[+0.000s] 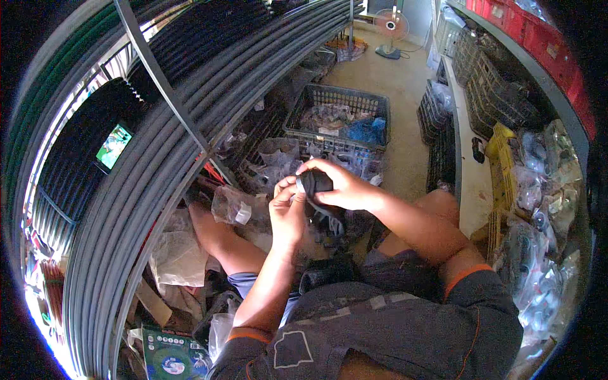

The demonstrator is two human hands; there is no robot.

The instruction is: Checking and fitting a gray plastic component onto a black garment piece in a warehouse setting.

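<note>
My left hand [286,210] is raised at the middle of the view, its fingertips pinched on a small pale ring or band [300,185] at the near left face of a black, curved piece [316,182], which looks like rubber. My right hand [339,189] grips that black piece from the right, thumb below and index finger arched over the top. More dark, curved material hangs below it, partly hidden. Clear plastic bags [231,206] with parts lie behind and below my hands, between my bare legs.
Racks of long pipes [136,209] fill the left, a lit phone [114,146] among them. Black crates [382,107] stand ahead, a fan [391,26] beyond. At the right are a shelf [467,158], stacked crates, a yellow crate [500,145] and bagged parts [538,266].
</note>
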